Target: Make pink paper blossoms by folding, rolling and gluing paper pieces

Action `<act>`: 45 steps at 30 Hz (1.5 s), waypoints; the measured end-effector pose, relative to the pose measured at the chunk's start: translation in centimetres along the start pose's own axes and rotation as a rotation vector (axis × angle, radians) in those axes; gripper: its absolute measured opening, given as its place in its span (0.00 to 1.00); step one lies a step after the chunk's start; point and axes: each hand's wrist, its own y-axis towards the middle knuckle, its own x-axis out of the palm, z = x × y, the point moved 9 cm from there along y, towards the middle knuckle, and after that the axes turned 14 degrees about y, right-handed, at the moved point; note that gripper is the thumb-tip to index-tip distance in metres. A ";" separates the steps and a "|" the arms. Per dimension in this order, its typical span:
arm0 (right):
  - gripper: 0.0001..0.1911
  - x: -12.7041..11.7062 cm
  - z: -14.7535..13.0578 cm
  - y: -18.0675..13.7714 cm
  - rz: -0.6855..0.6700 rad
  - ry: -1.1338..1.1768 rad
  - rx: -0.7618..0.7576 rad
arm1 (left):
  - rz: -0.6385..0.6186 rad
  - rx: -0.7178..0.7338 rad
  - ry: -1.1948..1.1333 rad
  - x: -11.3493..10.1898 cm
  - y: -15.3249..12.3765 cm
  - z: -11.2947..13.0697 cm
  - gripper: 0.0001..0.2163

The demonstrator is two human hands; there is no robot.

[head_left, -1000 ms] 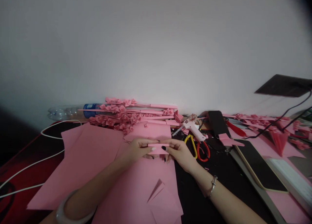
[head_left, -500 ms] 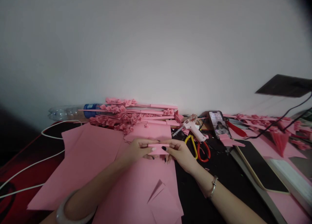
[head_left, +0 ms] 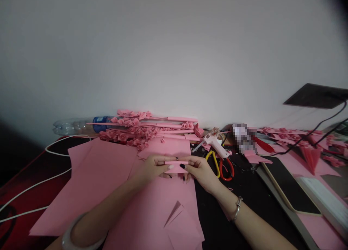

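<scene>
A small folded strip of pink paper [head_left: 176, 167] is pinched between both hands above the large pink sheets. My left hand [head_left: 155, 167] grips its left end, thumb on the near face and fingers behind. On its right end, my right hand [head_left: 197, 168] presses with a dark-nailed thumb, the other fingers curled behind and below. Beneath the hands lies a long pink sheet [head_left: 152, 210], with several small cut pieces of pink paper [head_left: 185, 226] on its near part.
Pink paper flowers [head_left: 130, 132] are piled by the wall beside a plastic bottle [head_left: 73, 126]. A glue gun [head_left: 216, 143] and red-and-yellow-handled tools [head_left: 227, 170] lie right of the hands. Farther right are a dark-screened device [head_left: 290, 184] and a blurred-out phone [head_left: 244, 138]. White cable [head_left: 27, 187] loops at left.
Both hands keep the same pinch on the folded paper strip, almost still. The view has shifted very slightly, and the phone is now pixelated.
</scene>
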 end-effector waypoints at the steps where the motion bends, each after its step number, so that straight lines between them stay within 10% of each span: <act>1: 0.19 0.0 0.0 0.0 0.002 0.003 -0.001 | -0.002 0.000 0.000 0.0 0.0 0.0 0.19; 45: 0.16 -0.5 -0.1 0.0 0.049 -0.093 -0.007 | 0.013 -0.011 0.107 0.3 -0.1 0.5 0.09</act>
